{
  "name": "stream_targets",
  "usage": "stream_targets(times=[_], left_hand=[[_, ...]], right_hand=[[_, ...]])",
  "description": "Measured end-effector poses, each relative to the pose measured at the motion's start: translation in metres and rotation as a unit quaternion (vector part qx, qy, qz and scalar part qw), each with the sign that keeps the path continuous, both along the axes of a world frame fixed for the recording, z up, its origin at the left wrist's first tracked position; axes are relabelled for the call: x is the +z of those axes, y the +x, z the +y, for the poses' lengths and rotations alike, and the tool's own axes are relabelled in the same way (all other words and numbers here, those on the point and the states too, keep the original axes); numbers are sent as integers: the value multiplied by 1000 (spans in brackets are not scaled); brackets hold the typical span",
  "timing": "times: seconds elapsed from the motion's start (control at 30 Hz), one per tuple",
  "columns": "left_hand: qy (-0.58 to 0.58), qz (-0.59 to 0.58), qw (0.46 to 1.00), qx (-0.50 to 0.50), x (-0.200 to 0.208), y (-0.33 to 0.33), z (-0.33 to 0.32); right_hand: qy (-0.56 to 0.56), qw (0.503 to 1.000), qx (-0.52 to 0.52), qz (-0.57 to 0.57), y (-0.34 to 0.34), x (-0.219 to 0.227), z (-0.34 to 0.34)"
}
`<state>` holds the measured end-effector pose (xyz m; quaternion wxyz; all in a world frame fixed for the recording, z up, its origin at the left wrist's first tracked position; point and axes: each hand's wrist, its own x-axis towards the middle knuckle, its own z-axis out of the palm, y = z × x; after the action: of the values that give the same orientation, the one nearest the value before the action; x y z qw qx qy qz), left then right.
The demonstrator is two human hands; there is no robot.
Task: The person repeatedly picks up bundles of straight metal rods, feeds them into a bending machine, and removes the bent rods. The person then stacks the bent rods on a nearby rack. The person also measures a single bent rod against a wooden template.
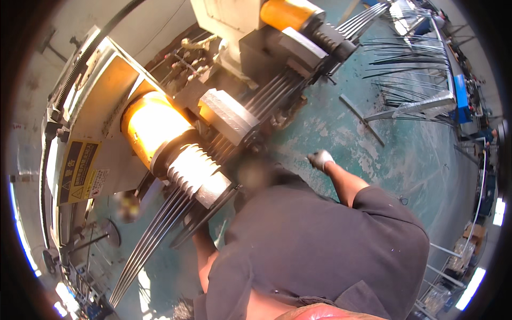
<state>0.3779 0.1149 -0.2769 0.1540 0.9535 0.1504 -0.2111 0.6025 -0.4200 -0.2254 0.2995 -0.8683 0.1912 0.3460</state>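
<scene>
Down below the grooved roller (194, 173), my left hand (198, 230) reaches under the fanned bundle of steel rods (154, 237). Its grip is hidden behind the rods and the dark edge of the machine, so I cannot tell whether the fingers are closed on a rod or only resting against one. My right hand (320, 159), in a pale glove, is held out over the green floor (341, 133), near the rods where they pass the ribbed clamp block (226, 114); its fingers look curled together, but I see nothing held in them.

The rods run through the machine from lower left to upper right, past the orange cylinder (152, 125), through the clamp block and on toward a second orange cylinder (285, 13), then fan out again over a rack (421, 101).

As I judge it, the danger is the left hand: it sits just beside the roller and under the rods, and if the machine feeds or the rods shift, fingers could be pinched. The loose rod ends could also spring sideways and catch my forearm.

My left arm drops straight down, elbow tucked in close to my body. My right arm is bent at the elbow, forearm angled up and away from my dark shirt (320, 245).
</scene>
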Motion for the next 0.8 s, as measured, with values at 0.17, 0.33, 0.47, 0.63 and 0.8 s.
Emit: stream_targets(times=[0.17, 0.33, 0.47, 0.63, 0.8], left_hand=[[118, 0, 979, -166, -18, -1, -1], [141, -37, 958, -246, -39, -42, -33], [137, -127, 956, -226, -36, -73, -35], [281, -79, 911, -292, -15, -81, -25], [146, -136, 978, -64, 9, -101, -21]], right_hand=[[-45, 995, -41, 82, -87, -39, -48], [-30, 995, -71, 59, -109, -72, -81], [-39, 999, 11, 0, -80, -76, -60], [-17, 995, 62, -75, -45, -67, -24], [51, 992, 68, -89, -9, 3, 25]])
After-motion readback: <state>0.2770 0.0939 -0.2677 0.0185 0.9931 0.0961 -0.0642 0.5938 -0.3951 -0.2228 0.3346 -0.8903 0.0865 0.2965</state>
